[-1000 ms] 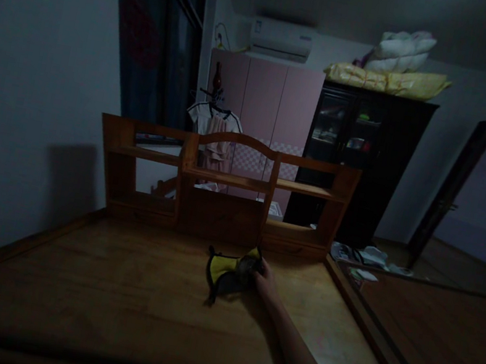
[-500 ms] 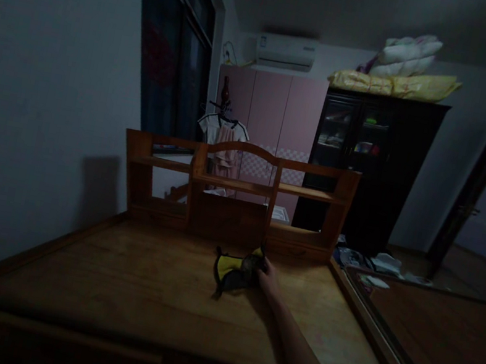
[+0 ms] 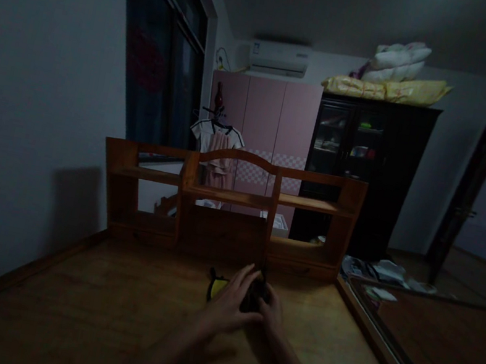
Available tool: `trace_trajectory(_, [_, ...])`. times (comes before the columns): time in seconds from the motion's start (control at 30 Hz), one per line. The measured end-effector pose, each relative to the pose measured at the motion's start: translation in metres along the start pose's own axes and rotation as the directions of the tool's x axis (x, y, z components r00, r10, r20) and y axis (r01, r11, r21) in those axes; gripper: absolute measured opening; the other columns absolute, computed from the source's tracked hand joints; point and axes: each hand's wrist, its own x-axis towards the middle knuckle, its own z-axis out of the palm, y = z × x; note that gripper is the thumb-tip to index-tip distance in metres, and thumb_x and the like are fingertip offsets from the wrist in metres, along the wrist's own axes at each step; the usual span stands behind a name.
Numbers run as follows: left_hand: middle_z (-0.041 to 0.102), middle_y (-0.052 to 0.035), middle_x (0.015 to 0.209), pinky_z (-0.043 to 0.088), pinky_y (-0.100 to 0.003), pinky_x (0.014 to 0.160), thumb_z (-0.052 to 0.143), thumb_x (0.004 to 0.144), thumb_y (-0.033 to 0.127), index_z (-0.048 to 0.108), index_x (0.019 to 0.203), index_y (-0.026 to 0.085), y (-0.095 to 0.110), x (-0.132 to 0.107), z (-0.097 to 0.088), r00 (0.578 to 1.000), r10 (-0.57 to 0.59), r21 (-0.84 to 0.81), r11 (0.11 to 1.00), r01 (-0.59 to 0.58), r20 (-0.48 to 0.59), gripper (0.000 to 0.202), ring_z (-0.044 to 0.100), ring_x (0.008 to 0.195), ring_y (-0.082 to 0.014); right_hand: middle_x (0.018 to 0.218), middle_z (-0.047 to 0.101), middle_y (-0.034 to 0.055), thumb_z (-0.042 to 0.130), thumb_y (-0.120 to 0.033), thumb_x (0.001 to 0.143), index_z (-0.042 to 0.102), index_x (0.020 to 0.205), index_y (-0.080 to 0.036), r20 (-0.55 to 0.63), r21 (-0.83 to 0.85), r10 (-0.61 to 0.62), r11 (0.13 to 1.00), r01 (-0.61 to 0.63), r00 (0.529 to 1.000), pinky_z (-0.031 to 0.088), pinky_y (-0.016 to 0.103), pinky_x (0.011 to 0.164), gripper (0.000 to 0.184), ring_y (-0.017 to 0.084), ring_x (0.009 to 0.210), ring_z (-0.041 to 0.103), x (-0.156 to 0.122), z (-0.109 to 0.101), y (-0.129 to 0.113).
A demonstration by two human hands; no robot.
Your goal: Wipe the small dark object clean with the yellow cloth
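Note:
A small yellow and black cloth item (image 3: 217,287) with dark edging lies on the wooden desktop (image 3: 109,303); its exact kind is hard to make out in the dim light. My left hand (image 3: 230,300) covers its middle, fingers spread and thumb apart, touching or just above it. On the other side, my right hand (image 3: 270,310) has its fingers closed on the dark end. Most of the cloth is hidden behind my hands, with a yellow corner showing at the left.
A wooden shelf unit (image 3: 229,196) stands along the desk's far edge. A wall (image 3: 36,127) borders the left. Papers and other items (image 3: 389,272) lie beyond the right edge. Farther back are pink wardrobe doors (image 3: 262,113) and a dark cabinet (image 3: 400,184).
My left hand has come in from below and reached over the cloth item. My right hand stays at its dark end. The view has shifted slightly, with the desk looking closer.

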Motion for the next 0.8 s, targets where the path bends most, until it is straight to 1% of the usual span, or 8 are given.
trace_trajectory(0.07, [0.021, -0.0128, 0.152, 0.027, -0.052, 0.112, 0.079, 0.063, 0.050, 0.023, 0.146, 0.025, -0.035, 0.007, 0.007, 0.992, 0.062, 0.031, 0.997, -0.066, 0.113, 0.103, 0.023, 0.140, -0.0312, 0.096, 0.073, 0.0099, 0.054, -0.026, 0.072, 0.068, 0.102, -0.013, -0.009, -0.041, 0.032, 0.999, -0.032, 0.999, 0.054, 0.038, 0.080, 0.035, 0.027, 0.089, 0.067, -0.002, -0.001, 0.001])
trace_trajectory(0.1, [0.023, -0.0137, 0.151, 0.027, -0.052, 0.112, 0.081, 0.061, 0.049, 0.021, 0.146, 0.024, -0.047, 0.008, 0.009, 0.985, 0.090, 0.025, 0.995, -0.094, 0.145, 0.107, 0.023, 0.139, -0.0313, 0.097, 0.073, 0.0095, 0.053, -0.024, 0.072, 0.068, 0.102, -0.014, -0.017, -0.072, 0.042, 0.996, -0.043, 0.999, 0.054, 0.037, 0.080, 0.036, 0.027, 0.090, 0.067, -0.003, -0.002, 0.001])
trace_trajectory(0.2, [0.033, -0.0136, 0.146, 0.030, -0.047, 0.112, 0.083, 0.058, 0.044, 0.023, 0.145, 0.022, -0.065, 0.009, 0.014, 0.973, 0.152, -0.032, 0.988, -0.149, 0.172, 0.108, 0.031, 0.136, -0.0298, 0.100, 0.072, 0.0091, 0.052, -0.023, 0.073, 0.068, 0.104, -0.016, -0.023, -0.178, 0.018, 0.984, -0.022, 1.000, 0.053, 0.035, 0.082, 0.036, 0.027, 0.093, 0.066, -0.007, -0.005, -0.003])
trace_trajectory(0.3, [0.037, -0.0109, 0.143, 0.034, -0.043, 0.110, 0.085, 0.057, 0.035, 0.023, 0.144, 0.024, -0.066, 0.005, 0.016, 0.972, 0.164, -0.050, 0.986, -0.158, 0.166, 0.106, 0.036, 0.133, -0.0278, 0.098, 0.072, 0.0094, 0.050, -0.024, 0.078, 0.067, 0.107, -0.016, -0.007, -0.290, 0.002, 0.957, -0.004, 1.000, 0.052, 0.033, 0.078, 0.034, 0.026, 0.089, 0.067, -0.009, -0.009, -0.013])
trace_trajectory(0.4, [0.038, -0.0091, 0.143, 0.034, -0.042, 0.110, 0.080, 0.063, 0.027, 0.023, 0.143, 0.026, -0.065, -0.003, 0.019, 0.982, 0.140, -0.021, 0.990, -0.139, 0.127, 0.099, 0.037, 0.132, -0.0259, 0.086, 0.073, 0.0071, 0.047, -0.022, 0.081, 0.066, 0.106, -0.016, 0.059, -0.330, 0.032, 0.944, -0.010, 0.998, 0.051, 0.027, 0.066, 0.032, 0.022, 0.075, 0.068, -0.010, -0.010, -0.025])
trace_trajectory(0.5, [0.038, -0.0090, 0.142, 0.035, -0.043, 0.110, 0.075, 0.068, 0.023, 0.023, 0.143, 0.025, -0.065, -0.009, 0.024, 0.990, 0.124, 0.019, 0.992, -0.125, 0.069, 0.091, 0.038, 0.132, -0.0253, 0.079, 0.072, 0.0054, 0.050, -0.021, 0.080, 0.066, 0.099, -0.017, 0.036, -0.371, 0.070, 0.927, -0.052, 0.997, 0.049, 0.024, 0.059, 0.026, 0.021, 0.068, 0.067, -0.008, -0.009, -0.034])
trace_trajectory(0.67, [0.038, -0.0102, 0.142, 0.035, -0.046, 0.110, 0.067, 0.069, 0.011, 0.024, 0.142, 0.022, -0.066, -0.012, 0.027, 0.987, 0.158, 0.165, 0.975, -0.150, -0.036, 0.085, 0.034, 0.134, -0.0270, 0.075, 0.072, 0.0059, 0.054, -0.025, 0.080, 0.068, 0.088, -0.017, -0.008, -0.403, 0.071, 0.913, -0.068, 0.997, 0.048, 0.025, 0.059, 0.018, 0.022, 0.068, 0.066, -0.006, -0.006, -0.038])
trace_trajectory(0.8, [0.040, -0.0124, 0.140, 0.037, -0.046, 0.109, 0.063, 0.073, 0.011, 0.025, 0.140, 0.018, -0.064, -0.013, 0.023, 0.968, 0.208, 0.285, 0.945, -0.162, -0.141, 0.077, 0.034, 0.134, -0.0273, 0.079, 0.073, 0.0076, 0.051, -0.033, 0.085, 0.070, 0.086, -0.015, 0.056, -0.360, 0.098, 0.930, -0.071, 0.994, 0.051, 0.028, 0.067, 0.026, 0.025, 0.075, 0.067, -0.005, -0.005, -0.044])
